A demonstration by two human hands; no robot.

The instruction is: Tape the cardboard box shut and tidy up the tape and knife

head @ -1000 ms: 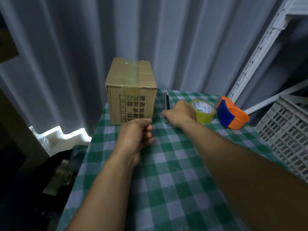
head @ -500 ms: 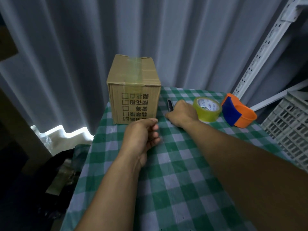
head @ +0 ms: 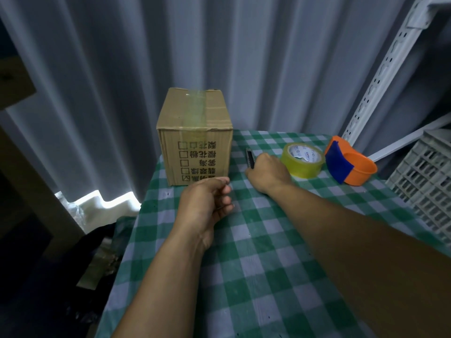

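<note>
The cardboard box (head: 195,137) is standing upright at the far left of the table (head: 256,264), with a strip of clear tape already laid over its top seam and down the near face; sealing is judged done. The knife (head: 250,157) is being covered by the right hand (head: 267,172), grip closed on its handle, between the box and the tape roll (head: 302,159). The left hand (head: 205,203) is being held loosely curled, empty, just in front of the box. An orange dispenser (head: 351,164) is lying beside the roll. Risks: whether the blade is retracted cannot be told, so a cut is being risked; the roll, almost touching the right hand, could be knocked.
</note>
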